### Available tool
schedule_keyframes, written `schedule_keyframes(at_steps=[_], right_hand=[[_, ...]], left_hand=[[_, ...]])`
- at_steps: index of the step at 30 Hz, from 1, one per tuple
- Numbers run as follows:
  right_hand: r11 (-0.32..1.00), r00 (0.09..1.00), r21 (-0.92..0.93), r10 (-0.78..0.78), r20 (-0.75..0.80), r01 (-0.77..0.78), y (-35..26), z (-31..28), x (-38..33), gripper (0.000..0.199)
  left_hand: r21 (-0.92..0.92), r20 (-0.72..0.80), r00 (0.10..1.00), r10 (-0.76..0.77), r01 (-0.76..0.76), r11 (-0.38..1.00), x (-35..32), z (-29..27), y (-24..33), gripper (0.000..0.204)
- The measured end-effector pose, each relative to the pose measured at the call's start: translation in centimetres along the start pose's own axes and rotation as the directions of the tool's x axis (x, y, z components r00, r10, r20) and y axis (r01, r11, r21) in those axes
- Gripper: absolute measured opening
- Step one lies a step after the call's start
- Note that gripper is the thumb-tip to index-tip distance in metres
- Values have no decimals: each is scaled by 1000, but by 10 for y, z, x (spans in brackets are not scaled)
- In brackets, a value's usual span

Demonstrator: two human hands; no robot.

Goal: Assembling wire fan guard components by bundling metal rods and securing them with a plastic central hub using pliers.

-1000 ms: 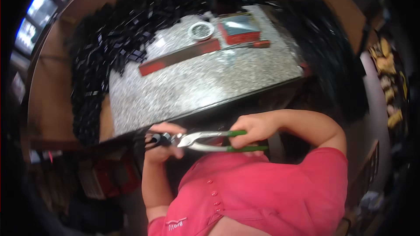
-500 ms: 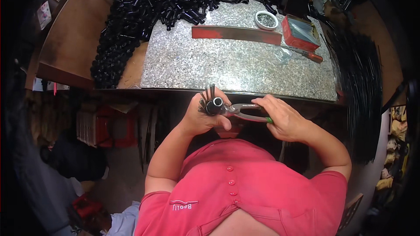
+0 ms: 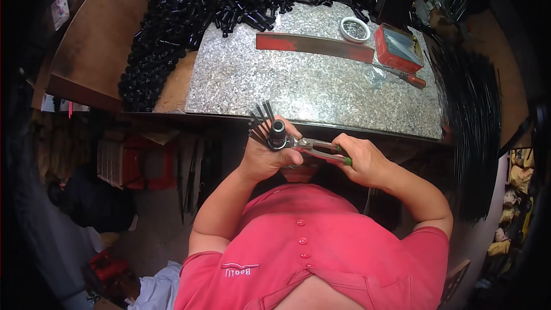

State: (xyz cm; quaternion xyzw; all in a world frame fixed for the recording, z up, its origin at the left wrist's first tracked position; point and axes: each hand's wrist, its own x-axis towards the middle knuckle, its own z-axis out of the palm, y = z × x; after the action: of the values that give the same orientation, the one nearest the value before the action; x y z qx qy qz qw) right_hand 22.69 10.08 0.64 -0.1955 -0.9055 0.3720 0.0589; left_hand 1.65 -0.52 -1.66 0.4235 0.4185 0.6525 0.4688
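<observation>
In front of the table edge, my left hand [image 3: 261,158] is closed around a black tube [image 3: 278,132], whose round open end faces up. Several thin black rods [image 3: 260,117] fan out beside the tube, gripped in the same hand. My right hand [image 3: 367,162] is wrapped around the handles of a pair of pliers [image 3: 318,150] with green grip ends. The jaws of the pliers meet the tube's side near my left thumb; exactly what they pinch is too small to tell.
A speckled stone slab [image 3: 247,80] covers the table. On it lie a long flat bar [image 3: 314,47], a white bowl of small metal pieces [image 3: 354,30], a red box [image 3: 397,51] and a red-handled tool [image 3: 414,81]. Black tubes [image 3: 195,11] pile up behind; long black rods [image 3: 473,120] hang at right.
The pliers' handles have come closer together, with my right hand lower and slightly left. The tube has shifted a little left, and the rods now fan out more to the left.
</observation>
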Motion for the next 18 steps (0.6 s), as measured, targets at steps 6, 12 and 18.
schedule_keyframes(at_steps=[6,12,18], right_hand=[[943,970,-323,-149,-194,81,10,-17,5,17],[832,948,-554,-177,-264,1,14,-45,13,19],[711,865,-674,-193,-463,-202,56,-113,59,17]], left_hand=[[85,-16,1000,4,-2,996,3,4,3,39],[32,-2,999,-36,36,999,3,-2,-5,34],[137,80,996,-28,17,990,-4,1,-4,37]])
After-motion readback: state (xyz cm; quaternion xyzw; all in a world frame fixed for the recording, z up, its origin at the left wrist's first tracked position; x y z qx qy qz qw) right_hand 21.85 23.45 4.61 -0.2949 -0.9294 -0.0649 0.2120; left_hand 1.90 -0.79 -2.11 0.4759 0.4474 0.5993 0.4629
